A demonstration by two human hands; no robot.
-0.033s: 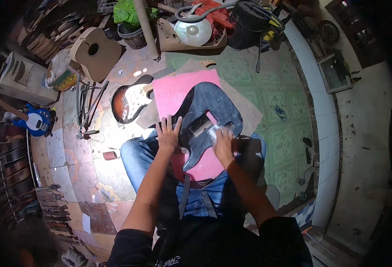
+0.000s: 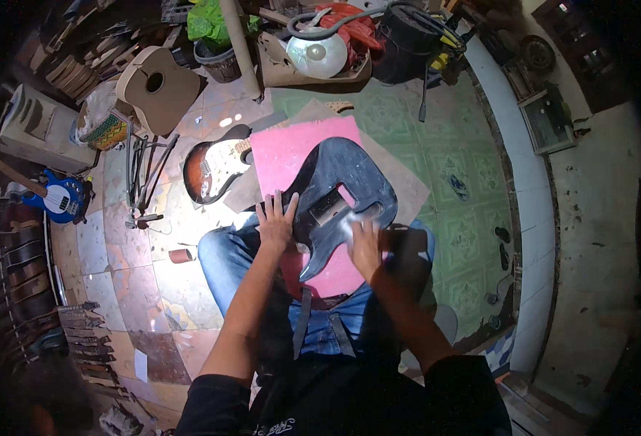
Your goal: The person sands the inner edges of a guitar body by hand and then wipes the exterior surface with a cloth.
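Observation:
A dark, unfinished electric guitar body [image 2: 344, 163] with cut-out cavities lies across my lap on a pink board [image 2: 280, 156]. Whitish scuffs and dust mark its face. My left hand [image 2: 275, 229] rests on the body's left edge, its fingers stretched and spread. Against the lower right of the face, beside the cavities, my right hand [image 2: 366, 251] presses a small whitish wad [image 2: 349, 221]. Motion blurs this wad, so whether it is cloth or paper I cannot tell.
A sunburst electric guitar [image 2: 222, 161] lies left of the board. Farther left are a folded black stand [image 2: 137, 171], a blue bass [image 2: 60, 198] and a bare acoustic guitar body [image 2: 150, 94]. A brown roll [image 2: 180, 256] sits near my left knee. Black buckets [image 2: 404, 47] stand at the back.
My right hand has shifted slightly downward with the whitish wad. The guitar body and board have moved very slightly in the picture; my left hand stays at the same edge.

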